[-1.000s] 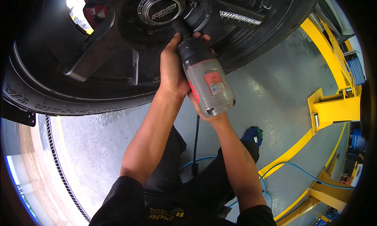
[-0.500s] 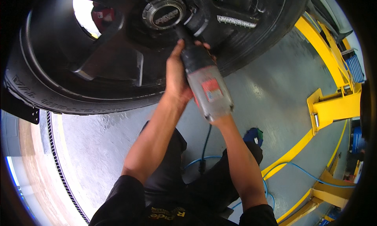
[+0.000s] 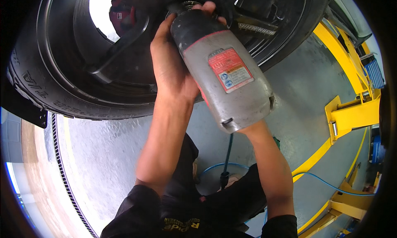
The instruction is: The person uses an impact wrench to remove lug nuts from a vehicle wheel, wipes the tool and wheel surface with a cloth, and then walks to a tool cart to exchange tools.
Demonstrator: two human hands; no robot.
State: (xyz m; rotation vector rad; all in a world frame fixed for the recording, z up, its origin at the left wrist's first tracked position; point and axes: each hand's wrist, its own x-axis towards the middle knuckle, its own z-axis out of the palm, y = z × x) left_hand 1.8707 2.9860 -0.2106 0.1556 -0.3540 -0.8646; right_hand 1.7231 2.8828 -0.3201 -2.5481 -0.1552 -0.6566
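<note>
A grey air impact wrench with a black nose points up at the centre of a black wheel. My left hand is wrapped around the wrench's front part, thumb on the left side and fingertips showing over the far side. My right hand is at the rear of the tool, mostly hidden beneath its body, where the handle is. The nose covers most of the wheel's hub, so I cannot tell whether the socket touches a nut. A dark air hose hangs below the wrench.
The wheel's tyre hangs above the grey floor. A yellow lift arm stands at the right. Blue hose runs over the floor toward a cardboard box. A red brake caliper shows between the spokes.
The impact wrench looks larger and closer, its body further right and its nose further up over the hub. Both hands moved with it. The wheel sits slightly differently in view.
</note>
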